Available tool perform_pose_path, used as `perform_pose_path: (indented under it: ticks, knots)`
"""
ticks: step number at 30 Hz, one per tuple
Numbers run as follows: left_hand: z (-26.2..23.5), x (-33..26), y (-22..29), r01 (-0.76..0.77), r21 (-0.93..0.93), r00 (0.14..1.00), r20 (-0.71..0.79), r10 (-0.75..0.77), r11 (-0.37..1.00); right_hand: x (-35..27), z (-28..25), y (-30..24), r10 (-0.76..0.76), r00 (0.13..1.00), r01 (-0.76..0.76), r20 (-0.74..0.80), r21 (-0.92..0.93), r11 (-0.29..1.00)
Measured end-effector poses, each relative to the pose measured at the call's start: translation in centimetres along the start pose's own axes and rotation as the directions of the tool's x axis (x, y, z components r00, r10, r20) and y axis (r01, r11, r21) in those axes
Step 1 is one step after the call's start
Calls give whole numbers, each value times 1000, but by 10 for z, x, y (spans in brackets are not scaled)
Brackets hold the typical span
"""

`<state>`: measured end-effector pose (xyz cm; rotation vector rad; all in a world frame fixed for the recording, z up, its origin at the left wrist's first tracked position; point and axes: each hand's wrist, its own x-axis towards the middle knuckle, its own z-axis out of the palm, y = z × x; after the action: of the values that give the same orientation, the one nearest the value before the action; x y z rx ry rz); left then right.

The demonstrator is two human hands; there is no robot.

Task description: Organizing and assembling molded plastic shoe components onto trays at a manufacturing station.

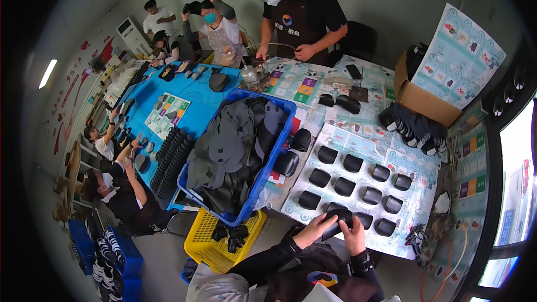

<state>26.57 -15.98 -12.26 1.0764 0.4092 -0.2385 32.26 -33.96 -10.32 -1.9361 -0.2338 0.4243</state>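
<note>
A long table (pixel 369 106) runs from near right to far left, its right part under printed sheets and its left under a blue cloth (pixel 193 103); a blue crate (pixel 282 134) heaped with grey fabric pieces sits mid-table, a yellow basket (pixel 204 246) below its near corner; a cardboard box (pixel 417 98) stands far right; rows of black moulded pads (pixel 352 182) lie on a pale sheet at the near edge; one black pad (pixel 337 219) is held just above that edge, its long axis slanting from near left to far right; the left hand (pixel 313 229) curls closed around its near-left end, the right hand (pixel 354 236) clasps its right end, both hands close together.
</note>
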Motion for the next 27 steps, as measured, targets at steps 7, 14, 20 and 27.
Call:
perform_pose_path:
  ticks: [7, 14, 20, 27]
  knots:
    - [-5, 2, -24, -12, -175, 986, -169, -18, 985, -7, 11, 1, -139, 987, 147, 84, -107, 983]
    - [-11, -9, -24, -149, 120, 988, -22, 153, 982, 6, 13, 40, -61, 990, 70, 125, -72, 995]
    - [-161, 16, -43, -160, -364, 730, -669, -138, 918, 3, -40, 83, -28, 999, 26, -33, -72, 997]
    - [-252, 41, -55, -104, -268, 503, -845, -181, 958, -34, -106, 133, 197, 978, -196, -62, 35, 980]
